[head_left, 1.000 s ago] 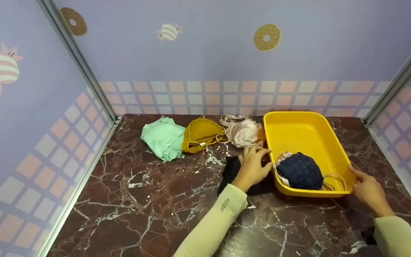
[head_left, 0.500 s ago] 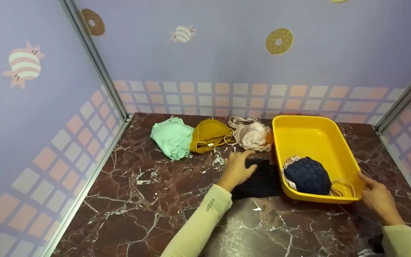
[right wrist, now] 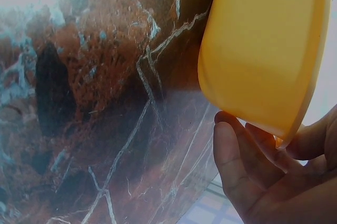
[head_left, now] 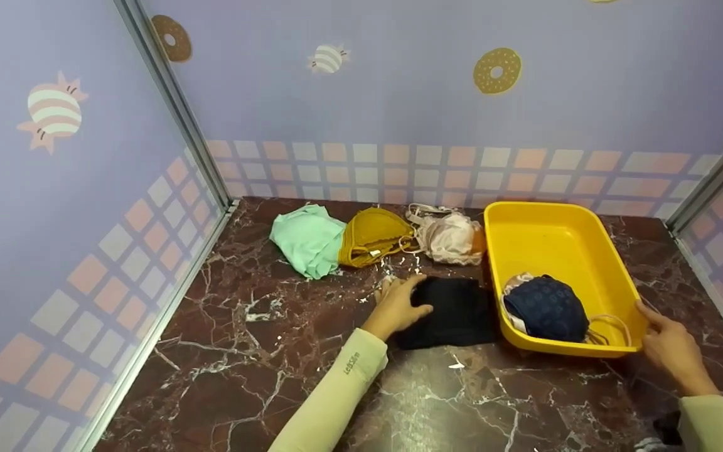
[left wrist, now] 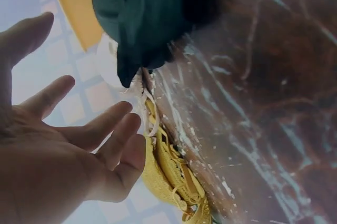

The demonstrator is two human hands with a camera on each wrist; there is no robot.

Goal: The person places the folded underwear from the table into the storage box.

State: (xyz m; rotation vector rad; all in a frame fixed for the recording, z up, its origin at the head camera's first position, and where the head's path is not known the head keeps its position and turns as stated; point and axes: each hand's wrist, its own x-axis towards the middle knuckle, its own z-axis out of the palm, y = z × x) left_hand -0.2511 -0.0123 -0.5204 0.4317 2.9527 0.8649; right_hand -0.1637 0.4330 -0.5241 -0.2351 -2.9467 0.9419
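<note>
Left grip [head_left: 396, 309] loosely spread, empty, by the black cloth [head_left: 455, 317], which lies just beside the tub [head_left: 546, 238]; right grip [head_left: 674, 346] pinches the tub's corner, where steady pressure should prevent sliding.

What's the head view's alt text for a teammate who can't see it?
A person's right hand grips the near right corner of a yellow tray containing a navy garment; the left hand is at the left edge of a black cloth. Farther back lie, left to right, a mint cloth, a mustard bra and a pale pink bra.
</note>
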